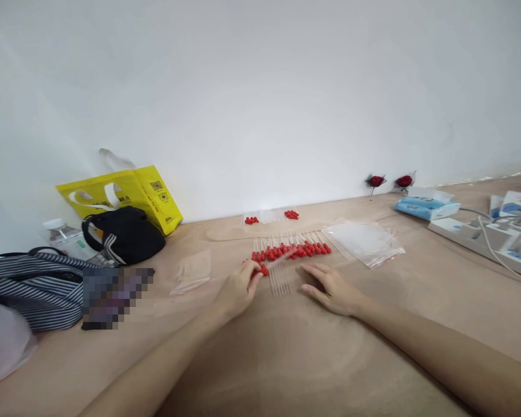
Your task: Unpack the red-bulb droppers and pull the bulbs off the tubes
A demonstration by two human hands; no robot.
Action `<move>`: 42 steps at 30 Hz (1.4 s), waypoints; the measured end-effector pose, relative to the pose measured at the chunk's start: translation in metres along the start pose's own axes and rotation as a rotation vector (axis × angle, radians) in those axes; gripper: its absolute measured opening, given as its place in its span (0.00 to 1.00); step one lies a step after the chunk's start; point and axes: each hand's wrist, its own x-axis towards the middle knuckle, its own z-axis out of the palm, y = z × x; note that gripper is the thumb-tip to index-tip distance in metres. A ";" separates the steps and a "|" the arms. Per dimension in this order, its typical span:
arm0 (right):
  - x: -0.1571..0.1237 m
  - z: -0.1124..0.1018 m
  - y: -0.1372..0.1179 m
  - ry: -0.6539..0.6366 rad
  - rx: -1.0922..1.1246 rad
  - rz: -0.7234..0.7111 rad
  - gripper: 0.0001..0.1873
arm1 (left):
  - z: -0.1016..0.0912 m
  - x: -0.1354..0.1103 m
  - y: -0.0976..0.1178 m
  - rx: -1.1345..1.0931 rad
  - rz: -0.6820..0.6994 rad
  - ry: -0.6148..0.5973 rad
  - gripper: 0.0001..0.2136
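A row of thin glass droppers with red rubber bulbs (292, 250) lies on the wooden table (286, 359) in front of me. My left hand (238, 288) is closed in a pinch on the red bulb of one dropper (264, 270) at the row's left end. A small bunch of clear glass tubes (279, 281) lies between my hands. My right hand (332, 284) rests flat on the table, fingers stretched toward those tubes, holding nothing.
Clear plastic bags (364, 242) lie right of the row; a single small bag (193, 270) lies left. Loose red bulbs (292, 214) sit by the wall. A yellow bag (125, 194), a black bag (124, 234) and a striped bag (35, 286) stand at left; power strips (499, 240) at right.
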 end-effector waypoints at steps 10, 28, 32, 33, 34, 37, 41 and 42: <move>0.009 0.003 -0.017 0.018 -0.086 -0.242 0.16 | 0.035 -0.013 0.007 0.136 0.362 0.061 0.09; 0.010 0.013 -0.020 -0.007 -0.035 -0.265 0.14 | 0.041 -0.010 0.002 -0.001 0.394 0.023 0.10; 0.008 0.013 -0.019 -0.006 -0.028 -0.282 0.14 | 0.041 -0.012 0.001 -0.003 0.404 0.029 0.09; 0.008 0.012 -0.019 -0.007 -0.030 -0.283 0.14 | 0.040 -0.013 0.000 -0.002 0.403 0.029 0.09; 0.007 0.012 -0.019 -0.007 -0.031 -0.284 0.14 | 0.040 -0.013 0.000 0.001 0.405 0.030 0.09; 0.006 0.011 -0.020 -0.002 -0.034 -0.288 0.13 | 0.039 -0.015 0.001 0.023 0.415 0.032 0.08; 0.006 0.010 -0.022 0.022 -0.052 -0.296 0.13 | 0.039 -0.016 0.001 0.037 0.427 0.041 0.08; 0.006 0.010 -0.022 0.031 -0.057 -0.302 0.12 | 0.039 -0.016 0.001 0.040 0.435 0.047 0.08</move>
